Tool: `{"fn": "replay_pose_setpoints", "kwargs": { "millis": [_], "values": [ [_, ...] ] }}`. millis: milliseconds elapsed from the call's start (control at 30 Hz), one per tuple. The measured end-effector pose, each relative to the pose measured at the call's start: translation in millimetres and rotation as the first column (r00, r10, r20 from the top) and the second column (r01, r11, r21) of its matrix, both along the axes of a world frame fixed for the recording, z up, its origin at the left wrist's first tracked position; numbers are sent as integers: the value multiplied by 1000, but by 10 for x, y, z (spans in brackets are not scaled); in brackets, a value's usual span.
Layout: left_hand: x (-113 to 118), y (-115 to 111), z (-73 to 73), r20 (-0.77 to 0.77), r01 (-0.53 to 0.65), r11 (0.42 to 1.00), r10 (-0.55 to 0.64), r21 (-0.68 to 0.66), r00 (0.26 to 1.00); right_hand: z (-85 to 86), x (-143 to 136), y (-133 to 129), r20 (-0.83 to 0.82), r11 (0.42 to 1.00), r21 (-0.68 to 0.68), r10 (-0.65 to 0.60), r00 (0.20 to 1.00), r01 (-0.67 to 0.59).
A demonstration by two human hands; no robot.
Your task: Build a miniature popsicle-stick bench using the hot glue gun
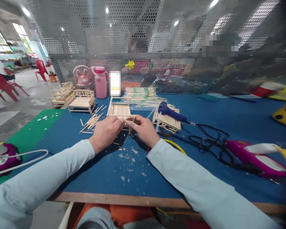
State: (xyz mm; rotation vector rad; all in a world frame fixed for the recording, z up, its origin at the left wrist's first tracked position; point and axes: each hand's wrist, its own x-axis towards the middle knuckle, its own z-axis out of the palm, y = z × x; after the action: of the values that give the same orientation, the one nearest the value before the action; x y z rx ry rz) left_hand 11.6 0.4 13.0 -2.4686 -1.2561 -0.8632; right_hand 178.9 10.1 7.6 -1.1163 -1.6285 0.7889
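A small bench made of thin wooden sticks stands on the blue table in front of me. My left hand has its fingers closed on the near side of this bench. From the other side, my right hand pinches the same near edge, its fingertips almost meeting the left ones. The exact grip point is partly hidden by the fingers. Left of the bench lies a pile of short wooden sticks. To the right, a blue glue gun rests over another stick piece.
Finished-looking stick benches stand at the back left, near a pink bottle and a phone. Bundled sticks lie behind. Black cables run right to a purple power strip. A perforated metal screen borders the table's back.
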Motion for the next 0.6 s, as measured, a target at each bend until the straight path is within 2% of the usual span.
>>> {"fn": "replay_pose_setpoints", "kwargs": {
  "millis": [100,200,267,333,400,433,500,600],
  "values": [
    [-73,-65,64,-1,20,1000,-20,-3,1000,11,15,-40,12,1000,15,2,1000,-2],
    [-250,-162,118,-34,166,974,-173,-154,984,37,62,-98,-37,1000,25,-8,999,9],
    [-387,-186,125,-49,168,932,-194,-322,980,75,92,-152,-95,997,48,-57,994,62],
    [-493,-163,113,-70,145,866,-202,-479,977,132,108,-223,-128,979,118,-151,980,166],
    [-548,-113,102,-58,121,788,-195,-604,979,192,107,-308,-81,944,228,-226,971,239],
    [-559,-87,100,-40,116,750,-187,-652,982,213,100,-348,-5,933,285,-228,974,220],
    [-561,-50,106,5,122,687,-171,-716,985,218,76,-406,233,937,342,-150,961,64],
    [-554,-37,124,66,155,635,-162,-757,985,123,2,-403,562,957,222,33,826,-189]
  ]
}}
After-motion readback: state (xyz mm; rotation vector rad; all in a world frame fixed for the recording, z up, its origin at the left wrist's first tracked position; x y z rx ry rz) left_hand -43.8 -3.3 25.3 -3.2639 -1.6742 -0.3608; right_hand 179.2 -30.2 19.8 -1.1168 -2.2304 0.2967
